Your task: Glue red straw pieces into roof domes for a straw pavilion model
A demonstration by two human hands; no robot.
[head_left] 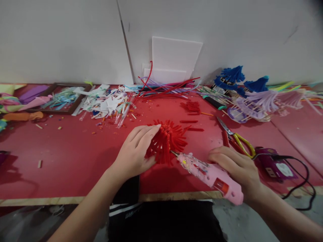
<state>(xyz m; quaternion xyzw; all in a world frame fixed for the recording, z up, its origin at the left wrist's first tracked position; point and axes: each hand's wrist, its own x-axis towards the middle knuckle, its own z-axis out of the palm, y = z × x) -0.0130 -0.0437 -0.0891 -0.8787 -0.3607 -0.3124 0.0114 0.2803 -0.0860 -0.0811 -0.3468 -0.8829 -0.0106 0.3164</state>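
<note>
My left hand (137, 149) is closed on the left side of a red pipe-cleaner piece (168, 137), whose many fuzzy strands fan out from a bunched top. From the right, my right hand (234, 166) grips a pink glue gun (209, 174). The gun's metal tip touches or nearly touches the strands at the lower right of the red piece. Behind it on the red table (83, 161) lie two short red strips (193, 129) and a small red bundle (190, 107).
Scissors with yellow handles (243, 144) lie beside a purple power box (276, 166) with a black cord. Scraps (109, 102) and a brown frame (58, 109) are at the back left. Blue (232, 75) and lilac fans (259, 101) stand at the back right.
</note>
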